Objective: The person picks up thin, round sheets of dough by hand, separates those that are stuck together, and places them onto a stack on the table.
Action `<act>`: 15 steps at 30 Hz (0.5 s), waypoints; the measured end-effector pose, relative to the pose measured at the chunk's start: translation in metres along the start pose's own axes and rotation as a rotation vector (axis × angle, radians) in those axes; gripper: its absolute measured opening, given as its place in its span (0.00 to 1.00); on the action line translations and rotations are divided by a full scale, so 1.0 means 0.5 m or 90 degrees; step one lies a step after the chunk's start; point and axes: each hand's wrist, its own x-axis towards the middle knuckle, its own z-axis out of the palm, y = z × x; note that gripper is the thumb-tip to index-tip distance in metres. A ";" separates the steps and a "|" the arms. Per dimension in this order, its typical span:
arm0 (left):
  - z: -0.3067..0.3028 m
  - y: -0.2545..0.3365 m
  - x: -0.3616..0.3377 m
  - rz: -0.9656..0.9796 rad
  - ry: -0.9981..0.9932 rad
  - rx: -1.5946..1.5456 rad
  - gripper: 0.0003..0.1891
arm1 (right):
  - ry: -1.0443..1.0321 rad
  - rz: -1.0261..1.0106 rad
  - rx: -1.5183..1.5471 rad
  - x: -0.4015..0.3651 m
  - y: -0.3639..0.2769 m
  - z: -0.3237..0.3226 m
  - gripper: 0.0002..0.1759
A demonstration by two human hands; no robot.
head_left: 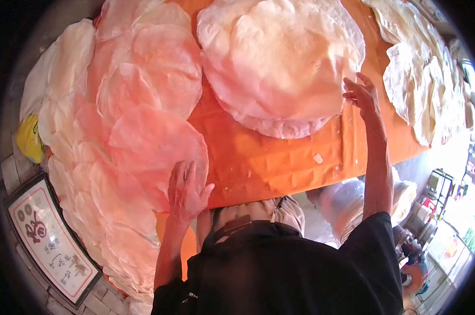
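We record the left hand [187, 194] lying flat, palm down, with its fingers loosely apart and clamped on nothing. It rests on the near edge of a thin round pink wafer sheet [148, 142]. This sheet lies on top of a run of overlapping pink sheets [137, 58] that covers the left part of the bench.

The right hand [361, 95] is stretched forward on a bare arm. Its fingers are apart and slightly curled, and the fingertips touch the right rim of a stack of large round pale sheets [279, 58]. We see no closed grip on it. That stack sits at the far middle of the bench, well apart from the left hand.

An orange cloth [279, 157] covers the bench and shows bare between the two groups. A small white crumb [317, 158] lies on it near the front edge.

Cream-white crinkled sheets [416, 79] lie along the far right of the bench. White sheets [59, 63] edge the pink run on the far left, with a yellow object [30, 139] just beside them. A framed sign with red characters [51, 244] lies on the brick floor at lower left. Clear plastic bags [342, 202] sit below the bench edge at right.
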 end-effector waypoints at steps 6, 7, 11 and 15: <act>0.041 -0.075 -0.067 0.020 0.014 0.019 0.44 | 0.108 -0.270 0.099 0.029 0.057 -0.061 0.34; 0.038 -0.075 -0.077 0.029 -0.005 0.012 0.44 | 0.225 -0.275 -0.034 0.030 0.049 -0.067 0.35; 0.037 -0.099 -0.108 0.067 0.030 0.012 0.34 | 0.060 -0.342 0.043 -0.040 0.046 0.028 0.25; 0.041 -0.136 -0.128 0.117 0.160 -0.026 0.17 | -0.413 -0.044 -0.010 -0.291 0.011 0.380 0.19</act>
